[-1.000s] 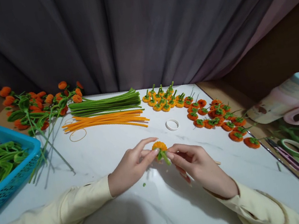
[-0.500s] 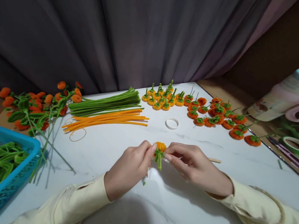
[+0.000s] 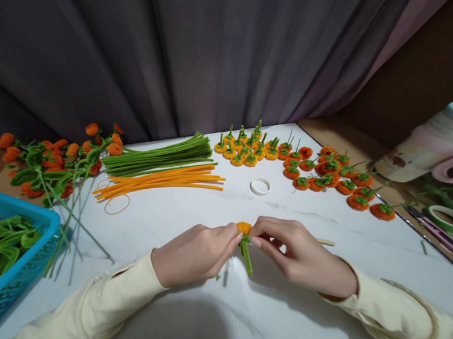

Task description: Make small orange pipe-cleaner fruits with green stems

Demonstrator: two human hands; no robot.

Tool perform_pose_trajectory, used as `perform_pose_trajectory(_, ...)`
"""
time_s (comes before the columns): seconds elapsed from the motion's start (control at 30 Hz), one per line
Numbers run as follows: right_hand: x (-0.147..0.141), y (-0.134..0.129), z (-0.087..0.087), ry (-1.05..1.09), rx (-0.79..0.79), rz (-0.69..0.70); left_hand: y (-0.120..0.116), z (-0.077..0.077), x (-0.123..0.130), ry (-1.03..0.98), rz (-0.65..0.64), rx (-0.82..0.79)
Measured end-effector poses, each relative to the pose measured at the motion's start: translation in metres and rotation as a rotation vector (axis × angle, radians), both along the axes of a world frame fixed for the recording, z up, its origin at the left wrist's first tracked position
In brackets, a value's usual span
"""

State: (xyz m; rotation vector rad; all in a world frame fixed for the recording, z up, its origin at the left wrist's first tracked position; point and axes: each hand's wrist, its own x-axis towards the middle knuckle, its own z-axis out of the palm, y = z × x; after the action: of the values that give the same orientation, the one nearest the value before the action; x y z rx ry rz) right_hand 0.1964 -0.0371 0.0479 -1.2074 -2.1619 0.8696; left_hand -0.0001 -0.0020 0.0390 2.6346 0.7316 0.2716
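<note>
Between my two hands is a small yellow-orange flower [image 3: 244, 228] with a green stem [image 3: 247, 256] pointing down toward me. My left hand [image 3: 200, 254] pinches its left side between thumb and fingers. From the right, my right hand [image 3: 299, 247] pinches the other side, thumb and index fingertip together. Beyond them lie orange fuzzy stems [image 3: 158, 181] and a bundle of green ones [image 3: 158, 157]. Several yellow flowers [image 3: 249, 157] and orange flowers [image 3: 358, 202] sit green side up. A white ring [image 3: 260, 186] lies in front of them.
A blue basket [image 3: 50, 224] of green leaves is at the left, near long-stemmed orange flowers [image 3: 31, 189]. At the right are a tumbler [image 3: 436, 141], a green tape roll [image 3: 449, 218] and a pink cutter [image 3: 439, 234]. A wooden stick [image 3: 326, 242] lies behind my right hand.
The flower has turned so its stem hangs straighter and longer toward me. My left hand has flattened and dropped slightly; my right hand has hardly moved.
</note>
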Motion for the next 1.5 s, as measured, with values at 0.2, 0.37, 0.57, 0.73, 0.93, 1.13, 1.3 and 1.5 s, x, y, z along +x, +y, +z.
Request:
perform_pose_trajectory(0.2, -0.001, -0.007, -0.002, -0.219, 0.2, 0.098, 0.002, 0.006, 0.0, 0.011, -0.12, -0.014)
perform_pose_trajectory(0.37, 0.0, -0.005, -0.002, -0.233, 0.174, 0.121, 0.003, 0.003, 0.001, 0.055, -0.155, -0.022)
perform_pose_trajectory(0.57, 0.008, 0.004, 0.002, -0.067, 0.129, 0.012, 0.008, 0.0, 0.002, -0.18, 0.096, -0.317)
perform_pose_trajectory(0.73, 0.007, 0.005, 0.006, 0.003, 0.096, -0.087, 0.003, -0.01, 0.006, -0.445, 0.184, -0.478)
perform_pose_trajectory(0.93, 0.003, 0.005, 0.003, 0.12, -0.142, -0.117, -0.01, -0.028, 0.012, -0.612, 0.141, 0.009)
perform_pose_trajectory(1.13, -0.001, 0.002, 0.0, 0.157, -0.194, -0.119, -0.012, -0.025, 0.014, -0.588, 0.111, 0.371)
perform_pose_trajectory(1.3, -0.001, 0.002, 0.002, 0.126, -0.168, -0.101, -0.012, -0.026, 0.016, -0.606, 0.101, 0.383)
perform_pose_trajectory(1.5, 0.005, 0.006, 0.005, 0.006, -0.024, -0.025, -0.011, -0.029, 0.012, -0.573, 0.001, 0.33)
